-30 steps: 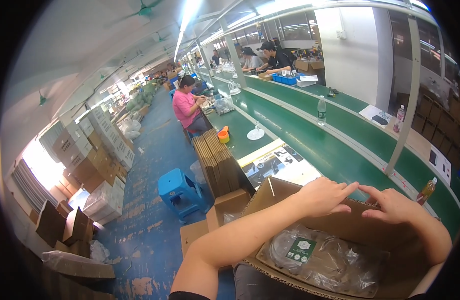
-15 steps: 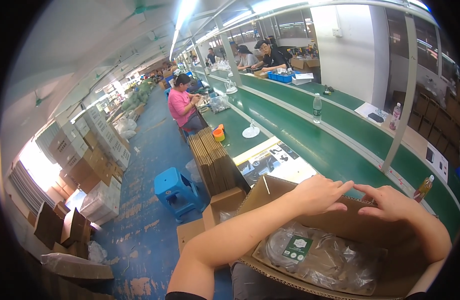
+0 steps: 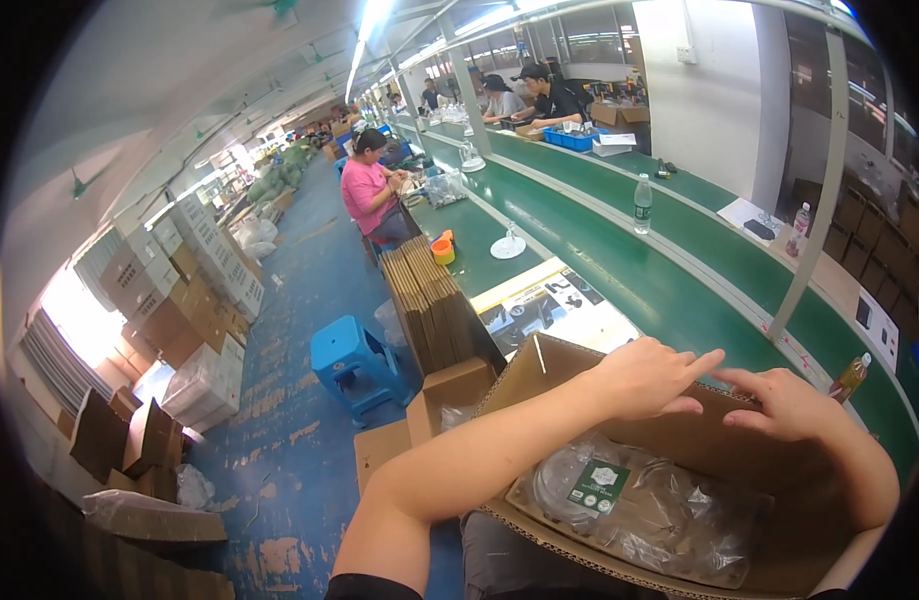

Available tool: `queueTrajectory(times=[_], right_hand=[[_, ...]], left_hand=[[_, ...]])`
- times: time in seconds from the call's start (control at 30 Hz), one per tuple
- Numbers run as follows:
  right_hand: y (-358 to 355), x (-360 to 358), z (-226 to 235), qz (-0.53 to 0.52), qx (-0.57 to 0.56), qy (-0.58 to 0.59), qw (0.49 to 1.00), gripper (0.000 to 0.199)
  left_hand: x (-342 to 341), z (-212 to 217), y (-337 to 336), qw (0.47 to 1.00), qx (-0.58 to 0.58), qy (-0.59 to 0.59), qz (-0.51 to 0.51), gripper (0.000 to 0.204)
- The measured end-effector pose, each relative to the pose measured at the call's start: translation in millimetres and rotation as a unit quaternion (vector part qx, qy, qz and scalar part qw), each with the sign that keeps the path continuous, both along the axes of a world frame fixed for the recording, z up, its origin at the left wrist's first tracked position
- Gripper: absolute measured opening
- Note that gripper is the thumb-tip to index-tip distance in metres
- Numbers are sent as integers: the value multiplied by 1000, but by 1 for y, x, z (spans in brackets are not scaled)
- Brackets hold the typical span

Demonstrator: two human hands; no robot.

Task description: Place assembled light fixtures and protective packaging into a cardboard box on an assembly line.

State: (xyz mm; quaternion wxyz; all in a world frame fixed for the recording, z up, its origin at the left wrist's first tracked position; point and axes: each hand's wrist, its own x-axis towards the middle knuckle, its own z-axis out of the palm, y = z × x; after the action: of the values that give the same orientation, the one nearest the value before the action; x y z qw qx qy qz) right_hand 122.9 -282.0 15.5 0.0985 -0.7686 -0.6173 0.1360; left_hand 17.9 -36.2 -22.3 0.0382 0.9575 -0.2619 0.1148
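An open cardboard box [image 3: 805, 485] stands in front of me, between my forearms. Inside lies a clear plastic pack [image 3: 665, 500] with a round clear shape at its left end and a green label [image 3: 598, 487], against brown card. My left hand [image 3: 655, 380] is above the box's far rim, index finger stretched toward the right and thumb apart. Opposite it, my right hand [image 3: 785, 403] hovers by the same rim, fingers reaching left. The fingertips nearly meet, and nothing shows between the fingers of either hand; whether they touch the cardboard is unclear.
Flattened cartons [image 3: 425, 310] stand left of the green bench, beside a blue stool [image 3: 358, 365]. A printed sheet [image 3: 555, 305] lies beyond the box. A water bottle [image 3: 643, 205] and an amber drink bottle [image 3: 852, 378] stand along the line. A person in pink [image 3: 370, 195] sits farther down.
The view has shifted slightly. My left fingers have lifted a little above the right fingertips. The pack stays put in the box.
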Motion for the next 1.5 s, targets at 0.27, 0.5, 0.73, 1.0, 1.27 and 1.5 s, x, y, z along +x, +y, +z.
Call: queueTrajectory(times=[0.27,0.5,0.73,1.0,1.27,1.5], right_hand=[[1,-8,6,-69,5,46,997,71],[0,-6,3,-82,29,74,994,73],[1,-8,6,-74,8,53,996,71],[0,-8,8,-80,0,52,995,72],[-1,-6,5,-75,-11,51,996,75],[-1,-7,5,-77,-15,58,995,77]], left_hand=[[0,3,-1,1000,6,7,6,70],[1,2,0,1000,8,1,6,65],[-1,5,-1,1000,-2,21,6,59],[-1,5,-2,1000,12,15,7,61],[-2,3,-1,1000,-1,18,0,65],[-1,1,-2,1000,4,11,3,68]])
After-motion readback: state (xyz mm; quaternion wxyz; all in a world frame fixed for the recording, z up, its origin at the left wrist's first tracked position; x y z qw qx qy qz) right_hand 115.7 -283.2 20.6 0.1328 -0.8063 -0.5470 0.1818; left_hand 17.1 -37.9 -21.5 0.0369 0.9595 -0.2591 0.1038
